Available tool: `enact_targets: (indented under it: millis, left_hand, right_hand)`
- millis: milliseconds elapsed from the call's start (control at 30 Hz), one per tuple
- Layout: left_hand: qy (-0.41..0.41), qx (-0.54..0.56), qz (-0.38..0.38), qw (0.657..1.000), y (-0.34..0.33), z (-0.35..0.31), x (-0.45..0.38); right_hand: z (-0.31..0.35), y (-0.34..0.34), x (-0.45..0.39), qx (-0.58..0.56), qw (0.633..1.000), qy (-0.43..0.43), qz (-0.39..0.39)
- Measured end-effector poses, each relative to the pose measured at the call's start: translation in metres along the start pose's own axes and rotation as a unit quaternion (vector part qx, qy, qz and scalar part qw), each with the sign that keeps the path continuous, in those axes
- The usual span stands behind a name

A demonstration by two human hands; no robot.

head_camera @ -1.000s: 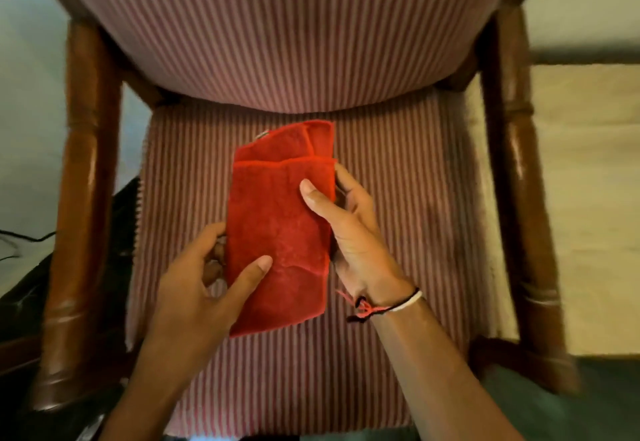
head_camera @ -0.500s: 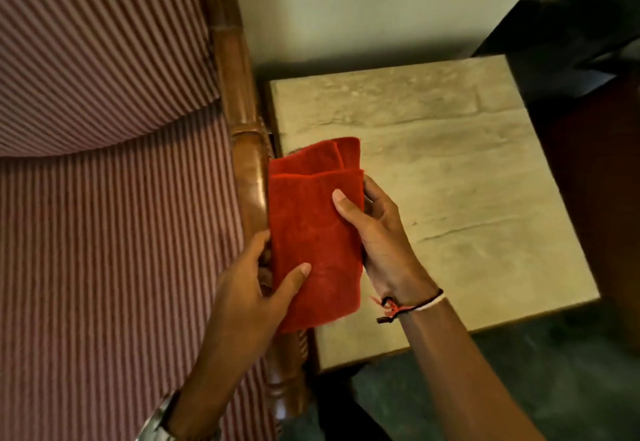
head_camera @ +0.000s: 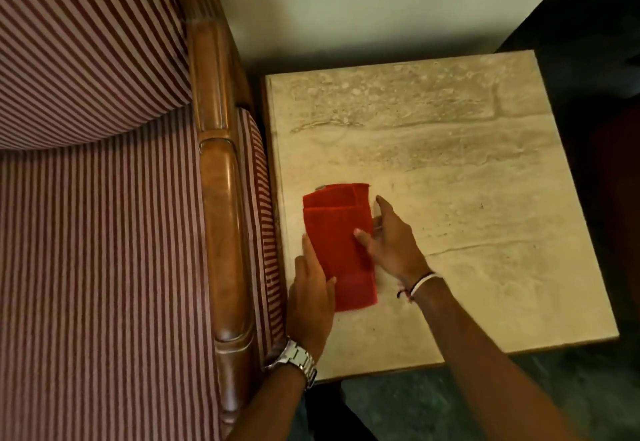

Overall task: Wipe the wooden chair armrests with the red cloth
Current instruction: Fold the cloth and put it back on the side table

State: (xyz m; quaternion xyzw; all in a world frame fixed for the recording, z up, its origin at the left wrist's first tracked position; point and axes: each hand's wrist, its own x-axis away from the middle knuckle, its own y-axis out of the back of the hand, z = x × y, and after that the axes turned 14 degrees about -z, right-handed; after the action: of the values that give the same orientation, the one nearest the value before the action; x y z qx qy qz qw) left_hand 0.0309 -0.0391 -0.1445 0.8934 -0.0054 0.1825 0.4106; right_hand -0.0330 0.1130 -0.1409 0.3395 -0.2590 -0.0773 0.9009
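Observation:
The folded red cloth [head_camera: 341, 243] lies flat over the left part of a stone-topped side table [head_camera: 467, 198]. My left hand [head_camera: 311, 288] grips its lower left edge, thumb on top. My right hand [head_camera: 388, 239] holds its right edge, thumb pressed on the cloth, fingers spread behind it. The chair's right wooden armrest [head_camera: 221, 205] runs from top to bottom just left of the table, a hand's width from the cloth. It is glossy brown with carved grooves.
The chair's striped red-and-white seat [head_camera: 104, 284] and backrest [head_camera: 86, 42] fill the left side. A pale wall [head_camera: 346, 0] stands behind the table. Dark floor [head_camera: 433, 406] shows below the table's front edge, and a dark object sits at far right.
The view swung from the chair seat to the right. Both hands carried the cloth from above the seat, over the right armrest, down onto the side table.

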Motion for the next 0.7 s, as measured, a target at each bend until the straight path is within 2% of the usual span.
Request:
enact_targets:
  millis: [67,100,167,233,267,333,400,500,633,700]
  left_hand:
    - [-0.032,-0.066,0.013,0.997,-0.011,0.007,0.003]
    - [-0.048,-0.103,0.017,0.993,-0.016,0.009,0.005]
    - [-0.081,-0.18,0.002,0.98,-0.021,0.012,0.008]
    - [-0.125,-0.23,-0.025,0.965,-0.021,0.011,0.005]
    - [-0.152,-0.258,-0.026,0.954,-0.021,0.011,0.002]
    - [-0.18,-0.272,0.026,0.945,-0.023,0.015,-0.004]
    - [-0.171,-0.268,0.072,0.945,-0.022,0.017,-0.008]
    - [-0.168,-0.281,0.094,0.94,-0.016,0.012,-0.01]
    - [-0.149,-0.308,0.159,0.926,0.0,-0.005,-0.016]
    - [-0.153,-0.308,0.156,0.926,0.015,-0.015,-0.014]
  right_hand:
    - [-0.008,-0.007,0.016,0.146,0.985,0.086,-0.043]
    - [-0.011,-0.011,0.026,0.182,0.974,0.121,-0.065]
    - [-0.017,-0.024,0.05,0.21,0.958,0.185,-0.065]
    - [-0.024,-0.036,0.071,0.223,0.949,0.221,-0.021]
    - [-0.027,-0.041,0.076,0.228,0.948,0.222,0.009]
    - [-0.033,-0.046,0.075,0.237,0.947,0.209,0.052]
    - [-0.031,-0.047,0.064,0.255,0.942,0.21,0.053]
    - [-0.023,-0.045,0.055,0.296,0.926,0.223,0.071]
    - [-0.007,-0.036,0.055,0.35,0.905,0.207,0.125]
    - [0.006,-0.024,0.056,0.341,0.907,0.197,0.146]
